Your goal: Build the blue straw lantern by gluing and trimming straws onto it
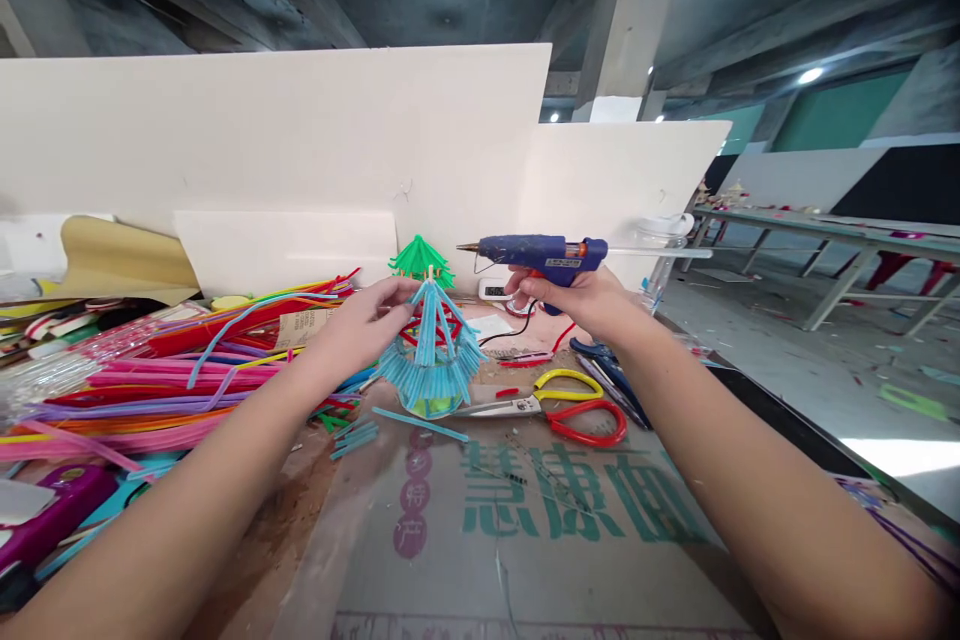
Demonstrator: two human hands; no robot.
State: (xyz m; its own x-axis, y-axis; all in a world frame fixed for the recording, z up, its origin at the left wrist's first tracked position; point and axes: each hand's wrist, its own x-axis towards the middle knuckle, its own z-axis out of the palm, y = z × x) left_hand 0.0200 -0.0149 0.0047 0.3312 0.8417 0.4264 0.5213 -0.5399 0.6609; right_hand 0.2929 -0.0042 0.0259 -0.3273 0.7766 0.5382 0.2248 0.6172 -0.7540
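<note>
My left hand (365,326) is closed in a pinch on the top of a small blue roof-shaped model made of straws (431,352), held upright just above the cardboard. My right hand (577,298) grips a blue hot-glue gun (541,252) by its handle. The gun is level, and its metal nozzle points left, above and a little right of the model's tip. A green model of the same shape (420,260) stands behind the blue one. Loose blue straw pieces (411,422) lie on the cardboard below.
A heap of coloured straws and pipe cleaners (172,370) fills the left side. Scissors with yellow and red handles (570,408) lie right of the model. Printed cardboard (525,520) covers the table. White boards (300,130) stand behind. Another workbench (825,230) is at far right.
</note>
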